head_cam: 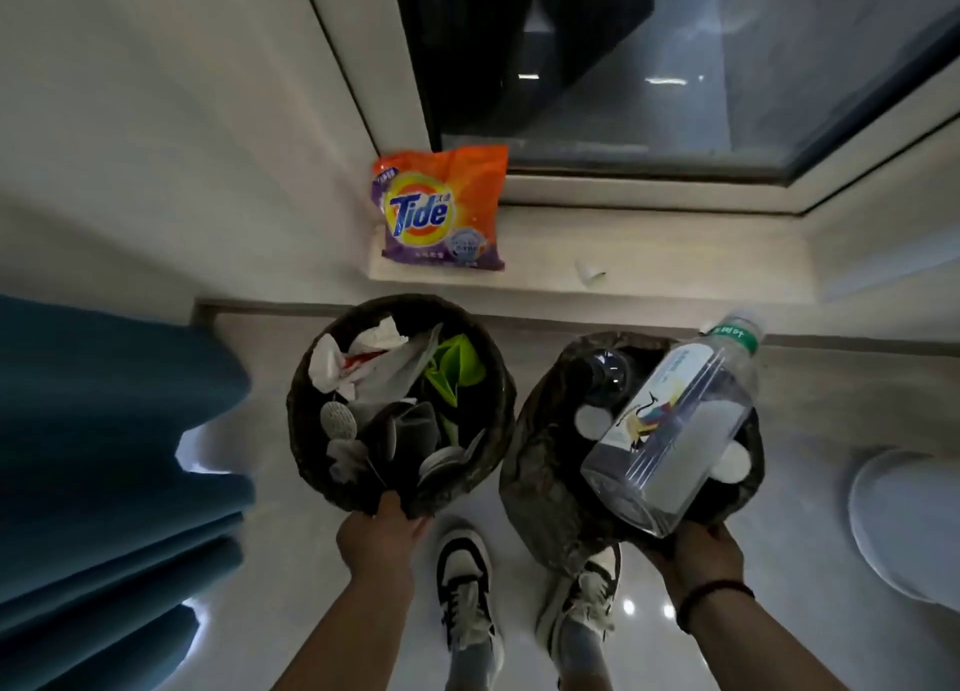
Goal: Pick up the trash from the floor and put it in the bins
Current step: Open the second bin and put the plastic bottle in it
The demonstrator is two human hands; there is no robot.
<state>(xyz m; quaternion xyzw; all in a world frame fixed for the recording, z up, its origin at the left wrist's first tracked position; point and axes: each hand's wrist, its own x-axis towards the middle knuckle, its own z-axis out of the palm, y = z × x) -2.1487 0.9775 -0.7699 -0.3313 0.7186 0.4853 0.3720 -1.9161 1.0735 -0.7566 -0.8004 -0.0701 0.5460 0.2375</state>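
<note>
Two dark woven bins are in front of me above the floor. My left hand [382, 532] grips the near rim of the left bin [306, 430], which holds crumpled white paper, a green wrapper and grey scraps. My right hand [696, 553] grips the near rim of the right bin [540, 462]. A large clear plastic bottle [675, 425] with a green-banded label lies slanted across that bin, sticking out over its far rim; a dark bottle shows underneath.
An orange and purple Tide bag [441, 210] stands on the pale window ledge [701, 269], with a small white scrap [589, 272] to its right. Blue curtain folds [104, 456] hang at left. A white round object [904, 524] sits at right. My shoes [467, 581] are below.
</note>
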